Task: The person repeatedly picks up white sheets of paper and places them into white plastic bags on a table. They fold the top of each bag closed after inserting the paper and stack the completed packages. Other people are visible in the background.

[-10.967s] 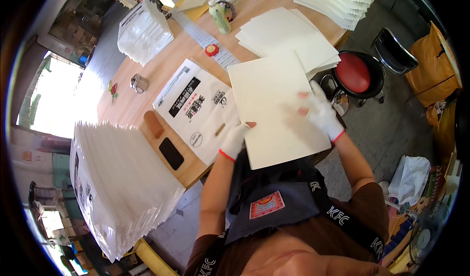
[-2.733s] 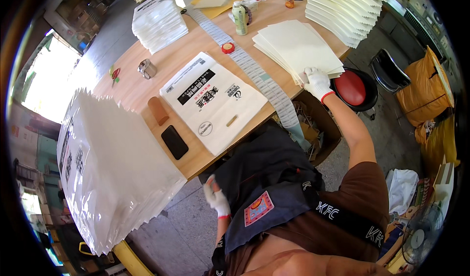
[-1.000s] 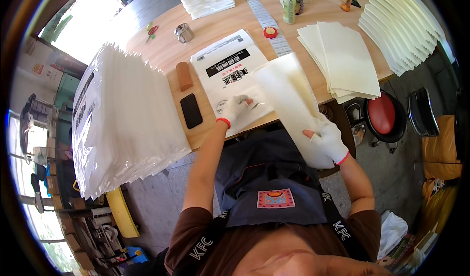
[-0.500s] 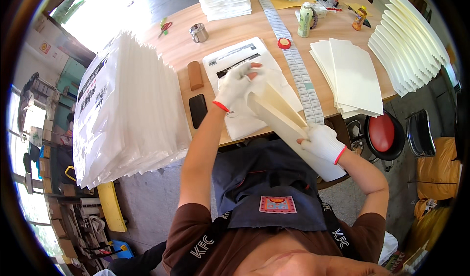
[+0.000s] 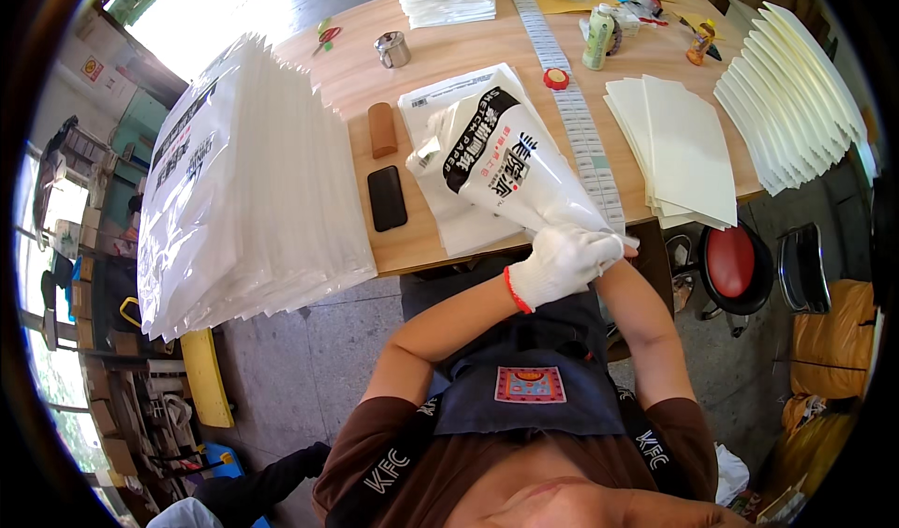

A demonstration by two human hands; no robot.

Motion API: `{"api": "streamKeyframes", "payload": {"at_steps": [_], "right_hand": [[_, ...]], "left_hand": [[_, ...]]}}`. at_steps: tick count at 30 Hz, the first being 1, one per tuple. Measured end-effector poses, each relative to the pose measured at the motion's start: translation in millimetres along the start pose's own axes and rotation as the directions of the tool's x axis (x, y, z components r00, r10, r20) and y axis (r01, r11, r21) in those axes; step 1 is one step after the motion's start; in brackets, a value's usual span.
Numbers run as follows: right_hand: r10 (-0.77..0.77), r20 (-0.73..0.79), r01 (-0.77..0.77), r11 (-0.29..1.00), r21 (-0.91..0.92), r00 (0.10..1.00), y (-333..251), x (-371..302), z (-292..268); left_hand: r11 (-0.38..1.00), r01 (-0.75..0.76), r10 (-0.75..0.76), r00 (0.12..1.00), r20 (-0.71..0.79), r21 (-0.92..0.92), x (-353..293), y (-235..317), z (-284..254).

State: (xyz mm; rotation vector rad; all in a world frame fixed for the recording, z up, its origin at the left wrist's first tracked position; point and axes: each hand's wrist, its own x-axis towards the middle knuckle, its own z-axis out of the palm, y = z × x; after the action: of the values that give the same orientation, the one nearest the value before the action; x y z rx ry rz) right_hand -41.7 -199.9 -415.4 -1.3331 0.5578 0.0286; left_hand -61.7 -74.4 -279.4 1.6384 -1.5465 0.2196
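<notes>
Your left hand [image 5: 565, 264]: grip clamped at one end of the printed plastic bag [image 5: 510, 158]. Your right hand: hidden; grip cannot be told. Bag: over flat bags [image 5: 454, 224], by the bench's [image 5: 459, 46] near edge. To your left: phone [image 5: 387, 198], brown block [image 5: 382, 130], tall bagged stack [image 5: 253, 191]. Right: patterned strip [image 5: 590, 158], cream sheets [image 5: 691, 154]. Bare wood: around steel cup [image 5: 392, 51].

A worktable [image 5: 459, 55], scissors [image 5: 328, 35] and stacked plastic bags [image 5: 281, 191] show a workshop.

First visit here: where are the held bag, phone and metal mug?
Held bag [image 5: 520, 161], head view: its printed front.
Phone [image 5: 387, 198], head view: middle of its black face.
Metal mug [image 5: 393, 51], head view: its side.
</notes>
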Motion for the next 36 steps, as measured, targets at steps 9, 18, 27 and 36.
{"api": "streamKeyframes", "payload": {"at_steps": [9, 18, 27, 36], "right_hand": [[-0.601, 0.307, 0.426, 0.062, -0.903, 0.738, -9.8, -130.3, 34.6], [-0.276, -0.070, -0.023, 0.171, -0.985, 0.959, 53.0, -136.1, -29.5], [0.047, 0.185, 0.189, -0.103, -0.976, 0.982, 54.6, -209.8, -25.0], [0.002, 0.419, 0.412, -0.184, -0.892, 0.908, 52.8, -203.8, -15.9]], "left_hand": [[0.759, 0.608, -0.616, 0.786, 0.049, -0.232, -94.0, -64.0, -17.9], [0.896, 0.340, -0.339, 0.939, -0.054, 0.286, -208.8, -9.5, -17.6], [0.194, 0.668, -0.976, 0.058, -0.209, -0.719, -314.1, 50.7, -21.0], [0.672, 0.711, -0.691, 0.702, 0.171, -0.207, -259.5, 33.7, -65.0]]}}
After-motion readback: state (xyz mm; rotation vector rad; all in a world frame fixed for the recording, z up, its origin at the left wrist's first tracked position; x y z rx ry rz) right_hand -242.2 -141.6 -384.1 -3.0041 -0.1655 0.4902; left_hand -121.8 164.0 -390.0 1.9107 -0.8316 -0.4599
